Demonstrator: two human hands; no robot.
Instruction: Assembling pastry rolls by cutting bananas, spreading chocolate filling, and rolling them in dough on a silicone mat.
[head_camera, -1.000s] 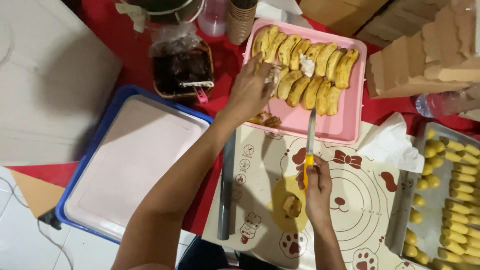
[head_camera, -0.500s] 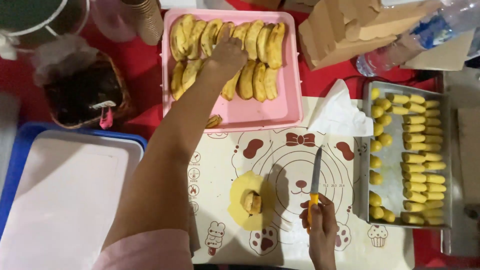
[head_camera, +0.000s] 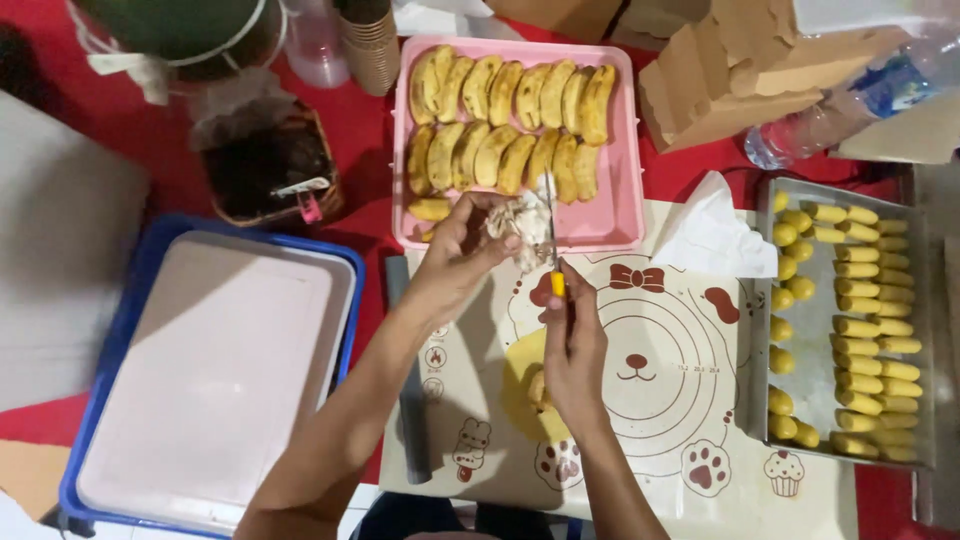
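Two hands work over the baking mat (head_camera: 700, 400), which is cream with a cartoon bear drawing and lies at the near edge of the red table (head_camera: 370, 140). The left hand (head_camera: 462, 250) is at the far edge of the mat, and its fingers are curled around a crumpled pale piece (head_camera: 518, 222); I cannot tell whether it is tissue or dough. The right hand (head_camera: 572, 345) is clenched around the yellow handle of a small knife (head_camera: 552, 235), and the blade points away, touching the pale piece. Just below this hand, a flat yellow dough round (head_camera: 522, 390) lies on the mat with a small piece on it.

Behind the mat, the pink tray (head_camera: 625, 215) holds two rows of halved fried bananas (head_camera: 510, 125), close together, and one more piece lies near its left near corner. At the right edge of the table, the metal baking pan (head_camera: 812, 350) holds many small yellow rolls (head_camera: 870, 330) in rows. At the left, the blue tray (head_camera: 110, 360) carries a white tray inside it. A small basket (head_camera: 265, 170) with a dark filling in a plastic bag stands beside the pink tray. A white tissue (head_camera: 712, 235) lies between the pink tray and the metal pan.
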